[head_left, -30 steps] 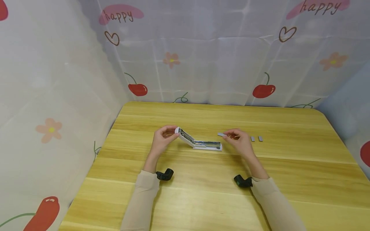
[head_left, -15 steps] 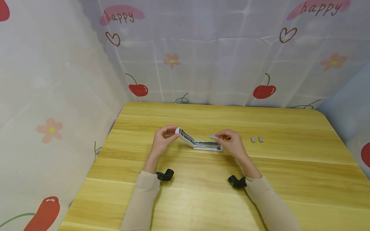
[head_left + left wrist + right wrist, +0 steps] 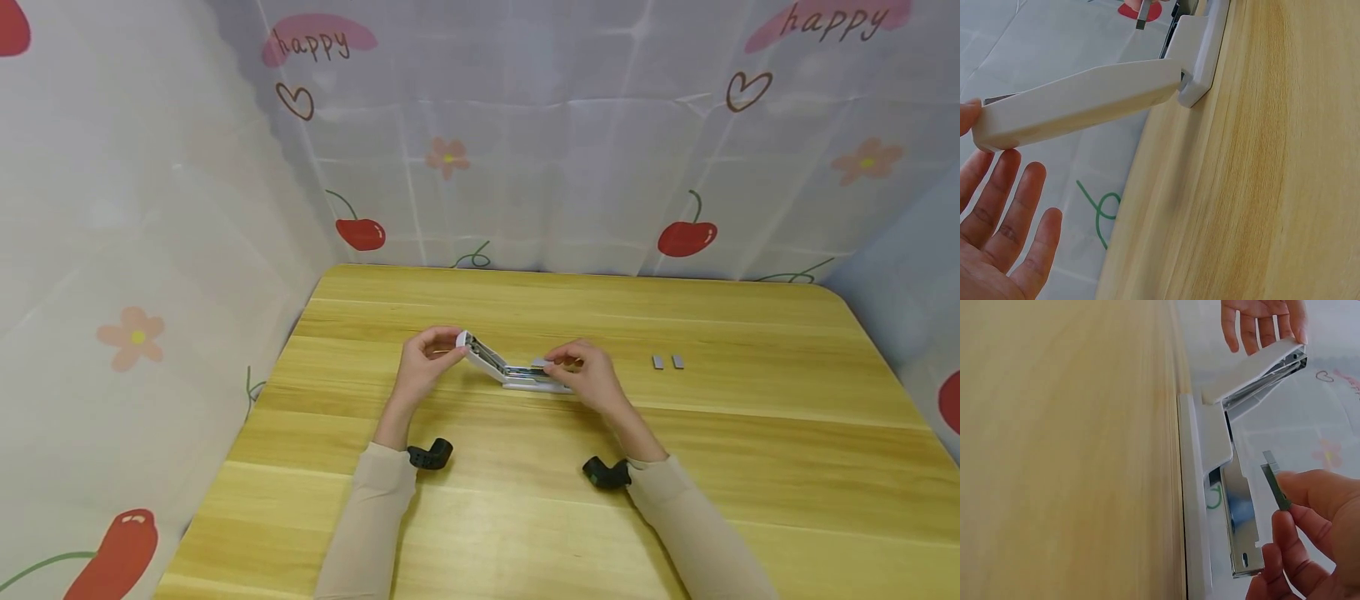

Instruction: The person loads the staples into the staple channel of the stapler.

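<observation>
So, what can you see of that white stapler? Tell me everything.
The white stapler looks plastic, with a shiny metal channel. It stands open: its base lies on the wooden table, while its top arm slants up, held at the end by the left hand. The right hand holds a grey strip near the channel.

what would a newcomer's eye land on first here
Probably the white stapler, hinged open near the middle of the wooden table, one end held up by the left hand. Close to it, the right hand pinches a small grey strip. Behind, red cherries stand out on the pale backdrop.
</observation>
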Demonstrator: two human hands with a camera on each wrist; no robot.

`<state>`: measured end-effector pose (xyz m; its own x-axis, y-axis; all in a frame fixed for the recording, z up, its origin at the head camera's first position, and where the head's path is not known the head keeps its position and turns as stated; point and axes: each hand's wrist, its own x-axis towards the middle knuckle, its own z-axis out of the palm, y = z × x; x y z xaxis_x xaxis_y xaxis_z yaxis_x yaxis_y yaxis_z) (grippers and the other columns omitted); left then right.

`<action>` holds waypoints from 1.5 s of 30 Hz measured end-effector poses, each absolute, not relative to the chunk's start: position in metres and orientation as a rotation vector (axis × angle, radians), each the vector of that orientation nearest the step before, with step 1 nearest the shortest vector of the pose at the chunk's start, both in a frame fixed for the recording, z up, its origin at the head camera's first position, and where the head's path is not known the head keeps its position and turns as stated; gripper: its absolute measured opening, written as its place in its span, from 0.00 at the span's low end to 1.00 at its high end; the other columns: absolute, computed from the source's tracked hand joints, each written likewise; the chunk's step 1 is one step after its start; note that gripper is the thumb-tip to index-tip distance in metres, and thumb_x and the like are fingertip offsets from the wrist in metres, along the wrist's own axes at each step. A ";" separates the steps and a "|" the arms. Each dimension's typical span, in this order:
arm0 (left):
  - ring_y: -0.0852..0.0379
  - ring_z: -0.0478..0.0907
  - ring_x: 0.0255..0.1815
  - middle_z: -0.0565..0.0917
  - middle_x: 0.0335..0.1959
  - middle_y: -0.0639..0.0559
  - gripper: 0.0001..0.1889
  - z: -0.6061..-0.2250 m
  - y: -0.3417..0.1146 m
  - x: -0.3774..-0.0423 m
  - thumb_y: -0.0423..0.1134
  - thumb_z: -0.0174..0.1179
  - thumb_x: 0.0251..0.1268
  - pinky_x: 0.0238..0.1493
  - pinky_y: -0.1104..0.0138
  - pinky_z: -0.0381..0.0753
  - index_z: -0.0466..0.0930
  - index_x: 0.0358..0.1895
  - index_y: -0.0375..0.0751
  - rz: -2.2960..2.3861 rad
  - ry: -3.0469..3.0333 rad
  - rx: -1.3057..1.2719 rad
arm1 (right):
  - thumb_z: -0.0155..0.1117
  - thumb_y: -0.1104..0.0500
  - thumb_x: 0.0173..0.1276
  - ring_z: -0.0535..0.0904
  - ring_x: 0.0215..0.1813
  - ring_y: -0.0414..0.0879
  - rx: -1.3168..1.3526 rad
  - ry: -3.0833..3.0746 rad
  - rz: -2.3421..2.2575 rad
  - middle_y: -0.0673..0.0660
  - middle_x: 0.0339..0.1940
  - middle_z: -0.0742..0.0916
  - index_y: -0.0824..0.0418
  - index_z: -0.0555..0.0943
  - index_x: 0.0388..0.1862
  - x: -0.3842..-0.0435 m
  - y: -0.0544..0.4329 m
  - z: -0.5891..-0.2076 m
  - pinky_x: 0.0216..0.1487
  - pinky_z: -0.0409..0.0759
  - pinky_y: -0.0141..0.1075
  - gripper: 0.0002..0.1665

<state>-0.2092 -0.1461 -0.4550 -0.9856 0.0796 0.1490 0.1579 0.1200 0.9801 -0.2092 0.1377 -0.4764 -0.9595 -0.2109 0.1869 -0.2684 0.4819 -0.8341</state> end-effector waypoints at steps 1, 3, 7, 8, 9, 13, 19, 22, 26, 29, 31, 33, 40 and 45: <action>0.58 0.79 0.43 0.82 0.48 0.34 0.16 -0.455 -0.146 -0.209 0.32 0.67 0.61 0.44 0.73 0.80 0.81 0.52 0.31 -2.029 -2.308 -0.245 | 0.71 0.59 0.63 0.77 0.42 0.49 0.434 -2.658 1.508 0.57 0.39 0.85 0.59 0.87 0.39 -0.209 0.137 -0.477 0.44 0.75 0.40 0.06; 0.57 0.79 0.43 0.82 0.49 0.34 0.17 -0.456 -0.146 -0.209 0.32 0.67 0.61 0.44 0.73 0.80 0.81 0.52 0.31 -2.023 -2.316 -0.243 | 0.71 0.59 0.63 0.77 0.42 0.49 0.444 -2.666 1.499 0.57 0.39 0.85 0.58 0.87 0.39 -0.210 0.136 -0.478 0.44 0.75 0.40 0.06; 0.55 0.79 0.44 0.81 0.50 0.33 0.17 -0.455 -0.146 -0.209 0.32 0.66 0.62 0.45 0.74 0.79 0.80 0.53 0.30 -2.023 -2.328 -0.238 | 0.71 0.59 0.63 0.78 0.42 0.49 0.472 -2.674 1.472 0.56 0.38 0.86 0.59 0.87 0.38 -0.211 0.133 -0.479 0.45 0.76 0.42 0.06; 0.54 0.79 0.45 0.81 0.50 0.33 0.17 -0.455 -0.146 -0.209 0.31 0.66 0.62 0.45 0.74 0.79 0.80 0.54 0.30 -2.027 -2.328 -0.238 | 0.71 0.60 0.63 0.79 0.42 0.49 0.478 -2.677 1.466 0.56 0.37 0.86 0.59 0.87 0.38 -0.211 0.132 -0.479 0.45 0.76 0.42 0.06; 0.53 0.79 0.45 0.81 0.50 0.33 0.17 -0.455 -0.146 -0.209 0.31 0.66 0.62 0.44 0.74 0.79 0.80 0.54 0.30 -2.033 -2.325 -0.239 | 0.72 0.60 0.62 0.79 0.42 0.49 0.487 -2.678 1.459 0.56 0.37 0.86 0.59 0.87 0.38 -0.212 0.131 -0.479 0.45 0.76 0.42 0.06; 0.49 0.78 0.47 0.80 0.51 0.32 0.18 -0.455 -0.147 -0.210 0.30 0.65 0.62 0.44 0.74 0.79 0.79 0.55 0.29 -2.054 -2.312 -0.245 | 0.72 0.62 0.61 0.79 0.41 0.50 0.522 -2.684 1.415 0.56 0.35 0.85 0.60 0.87 0.37 -0.213 0.128 -0.480 0.44 0.77 0.43 0.06; 0.52 0.79 0.46 0.81 0.50 0.33 0.17 -0.454 -0.146 -0.210 0.31 0.66 0.62 0.45 0.74 0.79 0.80 0.54 0.29 -2.034 -2.326 -0.230 | 0.72 0.61 0.61 0.79 0.41 0.49 0.559 -2.697 1.321 0.55 0.34 0.85 0.61 0.87 0.37 -0.213 0.127 -0.480 0.43 0.78 0.42 0.06; 0.54 0.79 0.45 0.82 0.49 0.34 0.17 -0.454 -0.146 -0.210 0.32 0.66 0.62 0.45 0.73 0.80 0.80 0.53 0.30 -2.016 -2.328 -0.231 | 0.72 0.61 0.61 0.78 0.40 0.49 0.568 -2.699 1.291 0.55 0.34 0.85 0.60 0.87 0.37 -0.213 0.126 -0.480 0.43 0.78 0.42 0.06; 0.55 0.79 0.44 0.82 0.48 0.35 0.16 -0.453 -0.146 -0.210 0.32 0.66 0.61 0.45 0.72 0.80 0.81 0.52 0.31 -2.012 -2.322 -0.230 | 0.71 0.61 0.62 0.78 0.40 0.49 0.569 -2.712 1.269 0.55 0.35 0.85 0.60 0.87 0.38 -0.214 0.126 -0.480 0.43 0.78 0.42 0.06; 0.56 0.79 0.44 0.82 0.49 0.35 0.16 -0.453 -0.146 -0.211 0.32 0.66 0.61 0.45 0.72 0.80 0.81 0.52 0.31 -2.013 -2.322 -0.229 | 0.71 0.60 0.62 0.78 0.41 0.49 0.571 -2.724 1.249 0.54 0.35 0.85 0.60 0.87 0.38 -0.214 0.126 -0.481 0.43 0.78 0.42 0.06; 0.56 0.79 0.44 0.82 0.49 0.35 0.16 -0.453 -0.146 -0.211 0.32 0.66 0.61 0.45 0.72 0.80 0.81 0.52 0.31 -2.012 -2.324 -0.230 | 0.71 0.61 0.62 0.78 0.41 0.49 0.572 -2.728 1.240 0.55 0.35 0.85 0.60 0.87 0.38 -0.214 0.125 -0.480 0.43 0.78 0.42 0.06; 0.56 0.79 0.45 0.82 0.49 0.35 0.16 -0.453 -0.146 -0.211 0.32 0.66 0.61 0.45 0.72 0.80 0.81 0.52 0.32 -2.011 -2.325 -0.231 | 0.72 0.61 0.62 0.78 0.41 0.49 0.569 -2.735 1.226 0.55 0.35 0.85 0.60 0.88 0.37 -0.214 0.124 -0.480 0.43 0.77 0.42 0.06; 0.54 0.79 0.45 0.82 0.49 0.36 0.16 -0.454 -0.146 -0.211 0.32 0.67 0.61 0.45 0.72 0.80 0.81 0.52 0.32 -2.012 -2.328 -0.223 | 0.73 0.61 0.60 0.78 0.41 0.50 0.580 -2.739 1.176 0.55 0.35 0.85 0.60 0.88 0.37 -0.213 0.121 -0.478 0.43 0.78 0.44 0.06; 0.52 0.79 0.46 0.82 0.49 0.35 0.17 -0.453 -0.146 -0.211 0.33 0.67 0.62 0.46 0.73 0.80 0.81 0.53 0.32 -2.010 -2.329 -0.226 | 0.72 0.60 0.61 0.78 0.42 0.50 0.581 -2.754 1.158 0.54 0.35 0.85 0.60 0.88 0.37 -0.213 0.121 -0.476 0.44 0.78 0.44 0.06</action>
